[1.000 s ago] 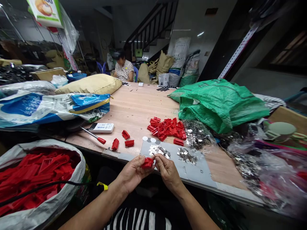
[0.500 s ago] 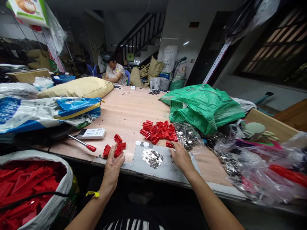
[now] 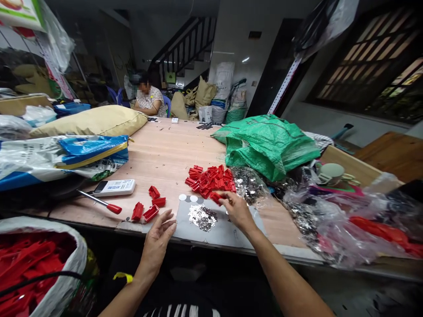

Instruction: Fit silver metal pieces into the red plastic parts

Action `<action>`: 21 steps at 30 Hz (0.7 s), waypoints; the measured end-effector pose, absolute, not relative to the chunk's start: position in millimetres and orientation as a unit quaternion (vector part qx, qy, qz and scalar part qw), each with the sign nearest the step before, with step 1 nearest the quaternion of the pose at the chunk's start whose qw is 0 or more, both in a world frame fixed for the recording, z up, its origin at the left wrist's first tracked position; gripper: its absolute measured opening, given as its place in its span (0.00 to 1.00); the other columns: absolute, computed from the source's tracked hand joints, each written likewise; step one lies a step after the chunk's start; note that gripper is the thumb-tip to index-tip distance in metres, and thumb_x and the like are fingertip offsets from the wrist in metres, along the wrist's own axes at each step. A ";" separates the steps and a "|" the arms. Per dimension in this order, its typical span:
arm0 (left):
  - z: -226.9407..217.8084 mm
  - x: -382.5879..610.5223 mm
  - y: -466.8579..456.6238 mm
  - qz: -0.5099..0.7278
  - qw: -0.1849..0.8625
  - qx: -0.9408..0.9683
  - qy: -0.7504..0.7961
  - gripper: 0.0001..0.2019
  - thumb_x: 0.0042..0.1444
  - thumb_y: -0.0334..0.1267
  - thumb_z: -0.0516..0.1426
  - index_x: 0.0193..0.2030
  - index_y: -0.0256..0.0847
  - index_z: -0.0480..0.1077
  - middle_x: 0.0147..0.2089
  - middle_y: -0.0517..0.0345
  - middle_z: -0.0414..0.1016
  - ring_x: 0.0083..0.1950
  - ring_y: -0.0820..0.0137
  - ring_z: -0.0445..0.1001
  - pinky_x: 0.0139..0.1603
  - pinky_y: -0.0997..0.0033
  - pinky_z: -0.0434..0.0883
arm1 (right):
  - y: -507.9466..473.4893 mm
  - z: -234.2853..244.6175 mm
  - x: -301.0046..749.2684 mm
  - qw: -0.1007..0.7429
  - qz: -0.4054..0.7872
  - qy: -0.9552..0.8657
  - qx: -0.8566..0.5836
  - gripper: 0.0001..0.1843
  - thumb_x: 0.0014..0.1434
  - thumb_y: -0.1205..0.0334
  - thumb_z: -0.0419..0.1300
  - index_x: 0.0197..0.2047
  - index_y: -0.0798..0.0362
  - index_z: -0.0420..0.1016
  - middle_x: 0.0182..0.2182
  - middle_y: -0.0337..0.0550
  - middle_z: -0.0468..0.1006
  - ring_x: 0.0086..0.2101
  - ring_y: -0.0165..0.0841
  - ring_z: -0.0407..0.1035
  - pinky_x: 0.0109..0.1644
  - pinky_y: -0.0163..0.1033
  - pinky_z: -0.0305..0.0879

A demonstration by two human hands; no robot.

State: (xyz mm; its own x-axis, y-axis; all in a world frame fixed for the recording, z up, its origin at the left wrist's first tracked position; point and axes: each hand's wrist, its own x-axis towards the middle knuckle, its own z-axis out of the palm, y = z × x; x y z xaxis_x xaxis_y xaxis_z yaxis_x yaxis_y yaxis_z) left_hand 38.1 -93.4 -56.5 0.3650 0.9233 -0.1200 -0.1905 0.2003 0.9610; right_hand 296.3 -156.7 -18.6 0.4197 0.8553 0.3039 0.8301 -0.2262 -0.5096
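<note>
Right hand (image 3: 234,210) pinching red block (image 3: 215,197).
Left hand (image 3: 160,235) loosely spread near four more blocks (image 3: 151,213); metal bits (image 3: 204,218) on bench (image 3: 165,152) between hands.

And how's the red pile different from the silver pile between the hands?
The red pile has chunky pieces; the silver pile has much smaller ones. The red pile spreads wider than the silver pile. The silver pile sits on the grey sheet, the red pile mostly beyond it. Both are loose heaps.

A green sack (image 3: 269,143) lies on the table (image 3: 172,152).
</note>
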 end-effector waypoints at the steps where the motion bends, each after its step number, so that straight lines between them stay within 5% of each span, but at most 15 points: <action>1: -54.0 41.3 -97.7 0.393 0.694 0.475 0.372 0.24 0.49 0.43 0.64 0.54 0.45 0.69 0.54 0.50 0.72 0.54 0.61 0.72 0.55 0.63 0.69 | -161.3 -17.2 281.0 0.321 0.046 -0.556 -0.766 0.10 0.62 0.63 0.53 0.43 0.50 0.74 0.38 0.41 0.78 0.36 0.33 0.72 0.41 0.38 0.68; 3: -47.9 47.7 -107.5 0.355 0.739 0.462 0.340 0.27 0.50 0.43 0.63 0.57 0.45 0.66 0.53 0.49 0.73 0.55 0.60 0.71 0.53 0.62 0.70 | -171.3 -16.9 248.2 0.379 0.148 -0.584 -0.703 0.07 0.61 0.63 0.55 0.41 0.50 0.73 0.36 0.40 0.78 0.35 0.32 0.72 0.39 0.36 0.68; 6: -39.9 55.7 -121.5 0.313 0.799 0.427 0.286 0.30 0.51 0.42 0.63 0.61 0.47 0.61 0.54 0.49 0.72 0.55 0.60 0.71 0.52 0.60 0.71 | -185.7 -20.7 203.7 0.388 0.126 -0.593 -0.694 0.06 0.59 0.67 0.56 0.40 0.50 0.71 0.37 0.42 0.75 0.37 0.34 0.70 0.41 0.37 0.66; 11: -39.8 57.5 -128.2 0.297 0.831 0.363 0.299 0.23 0.51 0.41 0.63 0.54 0.43 0.66 0.45 0.52 0.75 0.42 0.67 0.75 0.44 0.65 0.74 | -201.1 -22.2 178.0 0.378 0.131 -0.605 -0.689 0.10 0.57 0.69 0.57 0.43 0.49 0.70 0.37 0.41 0.74 0.35 0.33 0.69 0.39 0.35 0.66; 15: -40.7 49.6 -124.6 0.279 0.855 0.325 0.293 0.20 0.51 0.38 0.63 0.52 0.43 0.66 0.38 0.57 0.74 0.38 0.69 0.75 0.44 0.59 0.74 | -210.7 -22.0 214.7 0.389 0.146 -0.561 -0.716 0.08 0.60 0.65 0.55 0.44 0.50 0.70 0.38 0.42 0.76 0.30 0.31 0.70 0.36 0.35 0.66; 21: -35.3 43.5 -125.4 0.263 0.873 0.295 0.286 0.20 0.54 0.35 0.61 0.54 0.45 0.65 0.40 0.57 0.72 0.37 0.71 0.74 0.40 0.66 0.74 | -230.5 -39.3 282.2 0.243 -0.003 -0.448 -0.860 0.05 0.60 0.64 0.54 0.40 0.51 0.69 0.37 0.42 0.75 0.37 0.36 0.71 0.40 0.38 0.64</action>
